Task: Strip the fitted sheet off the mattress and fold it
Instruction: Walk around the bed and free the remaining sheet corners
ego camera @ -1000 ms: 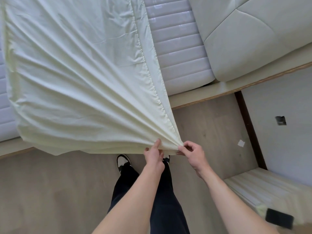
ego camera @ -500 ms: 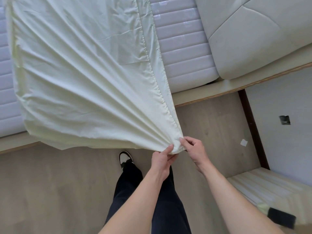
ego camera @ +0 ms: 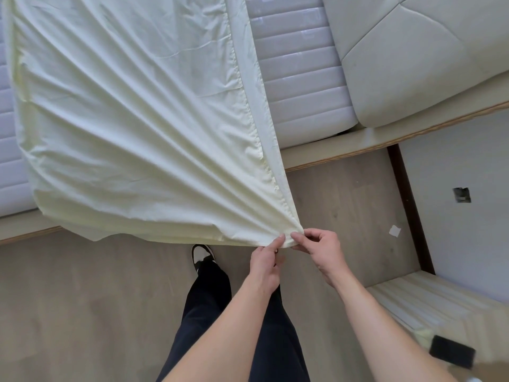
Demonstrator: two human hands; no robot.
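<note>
The pale yellow fitted sheet (ego camera: pixel 132 125) is pulled off the grey ribbed mattress (ego camera: pixel 297 78) and stretches taut from the bed toward me, its folds fanning out from one gathered corner. My left hand (ego camera: pixel 265 264) pinches that corner from below with thumb and fingers. My right hand (ego camera: pixel 321 248) pinches the same corner just to the right, its fingers curled over the hem. Both hands hold the corner above the floor, in front of the bed's edge.
A cream padded headboard (ego camera: pixel 418 56) lies at the upper right on the bed frame (ego camera: pixel 344 144). My dark trouser legs and a shoe (ego camera: pixel 202 256) stand on the wooden floor (ego camera: pixel 82 299). A white wall (ego camera: pixel 468 166) and a low slatted bench (ego camera: pixel 440 307) are at the right.
My left hand slid right along the hem to meet the right hand at the corner. The sheet has come further off the left part of the mattress.
</note>
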